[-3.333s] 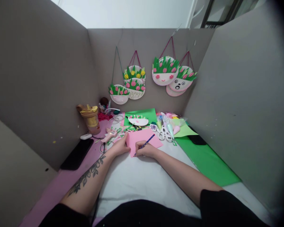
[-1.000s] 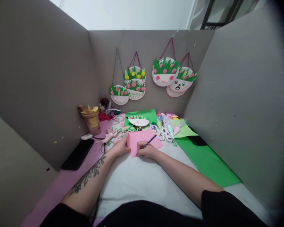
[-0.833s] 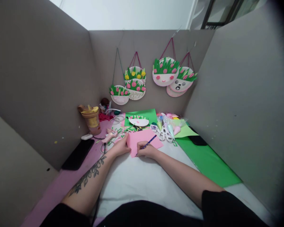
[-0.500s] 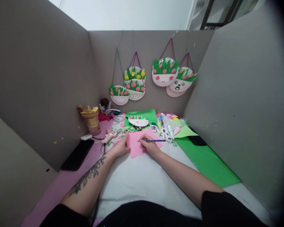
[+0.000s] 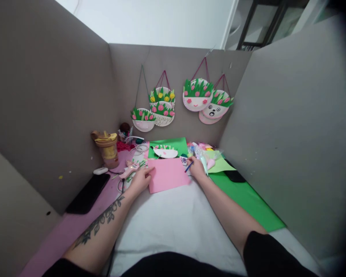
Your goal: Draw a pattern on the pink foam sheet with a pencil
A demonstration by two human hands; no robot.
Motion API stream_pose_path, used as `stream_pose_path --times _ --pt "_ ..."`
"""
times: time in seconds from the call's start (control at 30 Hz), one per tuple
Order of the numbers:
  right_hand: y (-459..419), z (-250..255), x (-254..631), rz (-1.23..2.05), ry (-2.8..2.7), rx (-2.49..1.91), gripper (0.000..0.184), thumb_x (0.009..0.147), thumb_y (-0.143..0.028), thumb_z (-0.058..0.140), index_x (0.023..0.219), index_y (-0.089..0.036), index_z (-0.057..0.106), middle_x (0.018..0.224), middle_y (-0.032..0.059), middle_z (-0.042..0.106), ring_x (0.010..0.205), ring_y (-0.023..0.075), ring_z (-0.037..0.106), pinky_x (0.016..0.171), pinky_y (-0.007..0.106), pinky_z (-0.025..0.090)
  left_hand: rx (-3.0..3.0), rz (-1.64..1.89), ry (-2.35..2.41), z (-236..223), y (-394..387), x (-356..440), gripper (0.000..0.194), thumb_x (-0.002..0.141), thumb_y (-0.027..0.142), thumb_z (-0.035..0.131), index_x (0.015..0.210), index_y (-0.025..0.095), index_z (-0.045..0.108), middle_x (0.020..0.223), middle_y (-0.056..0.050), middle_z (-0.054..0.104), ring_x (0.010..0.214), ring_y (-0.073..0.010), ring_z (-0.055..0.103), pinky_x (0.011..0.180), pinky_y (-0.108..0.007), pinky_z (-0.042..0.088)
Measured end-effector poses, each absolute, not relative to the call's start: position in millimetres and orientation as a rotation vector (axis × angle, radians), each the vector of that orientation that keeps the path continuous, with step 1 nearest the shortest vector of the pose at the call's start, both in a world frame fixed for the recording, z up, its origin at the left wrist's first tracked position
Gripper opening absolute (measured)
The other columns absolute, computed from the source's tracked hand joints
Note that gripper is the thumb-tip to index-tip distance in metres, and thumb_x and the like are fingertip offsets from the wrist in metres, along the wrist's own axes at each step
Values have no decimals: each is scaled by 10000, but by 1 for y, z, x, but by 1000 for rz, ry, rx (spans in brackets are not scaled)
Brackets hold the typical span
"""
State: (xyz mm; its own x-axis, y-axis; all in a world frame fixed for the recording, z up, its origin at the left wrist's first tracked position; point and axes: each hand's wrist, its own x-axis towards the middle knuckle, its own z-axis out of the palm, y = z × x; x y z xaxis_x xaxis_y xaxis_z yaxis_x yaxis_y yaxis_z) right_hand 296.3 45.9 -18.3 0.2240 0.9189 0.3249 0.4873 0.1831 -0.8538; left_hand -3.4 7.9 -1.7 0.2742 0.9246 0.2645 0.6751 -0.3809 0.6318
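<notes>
A pink sheet of paper (image 5: pixel 167 174) lies flat on the white table top (image 5: pixel 173 219). My left hand (image 5: pixel 140 180) rests on its left edge, fingers laid on the paper and apart. My right hand (image 5: pixel 196 167) is past the sheet's right edge, over the spot where the white scissors lay, and its fingers are closed around a blue pencil (image 5: pixel 188 166). The scissors are hidden under that hand. A paper plate with green and pink cut-outs (image 5: pixel 165 152) lies on a green sheet (image 5: pixel 173 144) just behind the pink one.
Grey partition walls enclose the desk on three sides; decorated paper plates (image 5: pixel 196 95) hang on the back one. A lidded cup (image 5: pixel 107 148), a white case (image 5: pixel 100 171) and a black phone (image 5: pixel 88 192) sit at the left. A large green sheet (image 5: pixel 248 200) lies on the right, with a black object (image 5: pixel 233 176).
My right hand left the pink sheet, where it held the pencil tip down, and moved right and away to the scissors' place. The view tilted up a little. My left hand stayed put.
</notes>
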Motion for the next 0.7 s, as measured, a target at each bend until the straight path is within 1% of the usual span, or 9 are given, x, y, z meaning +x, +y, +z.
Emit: stream_pose_path --times 0.07,0.13,0.23,0.33,0.4,0.53,0.6,0.7 --pt "59 -21 299 240 -1472 -1642 200 725 -320 640 877 -191 658 784 79 634 829 233 587 752 326 431 2160 825 1446 -4 8 -3 513 739 90 449 1225 122 611 1151 -93 663 988 -209 610 899 -322 463" --pt "68 -26 297 48 -1528 -1759 216 693 -265 675 897 -194 679 786 93 635 838 247 588 757 338 423 2171 810 1442 -6 8 -2 521 735 83 446 1228 124 609 1151 -91 665 997 -209 611 904 -320 464" --pt "75 -32 292 -54 -1582 -1784 217 680 -224 685 896 -199 682 794 97 653 834 252 592 743 340 425 2180 810 1435 -8 9 -3 528 726 79 448 1223 145 614 1194 -76 649 1051 -209 599 943 -319 449" --pt "75 -31 292 37 -1593 -1703 249 686 -206 644 934 -192 662 857 76 669 831 229 591 750 328 436 2170 798 1424 -11 10 -3 524 719 78 462 1214 147 621 1220 -78 637 1084 -212 590 970 -320 431" --pt "72 -23 296 106 -1530 -1633 257 709 -232 599 955 -176 650 874 69 662 806 217 582 748 326 440 2148 791 1408 -13 10 -2 521 715 72 469 1209 137 625 1216 -88 638 1078 -213 594 965 -316 430" --pt "54 7 297 61 -1323 -1483 292 736 -288 562 980 -147 638 901 89 632 810 222 555 752 335 427 2118 774 1362 -14 8 0 518 711 87 484 1208 131 625 1167 -86 665 975 -203 626 888 -297 461" --pt "39 18 287 155 -1421 -1350 287 736 -281 574 986 -153 631 881 77 629 791 209 552 735 318 422 2123 747 1345 -15 7 2 516 713 114 502 1216 123 618 1083 -82 697 873 -194 635 812 -288 477" --pt "11 18 263 322 -1866 -1184 144 737 -206 574 860 -184 645 837 55 641 785 195 548 729 302 405 2152 702 1336 -17 4 4 509 714 148 521 1213 122 620 964 -72 714 784 -184 622 730 -270 465"
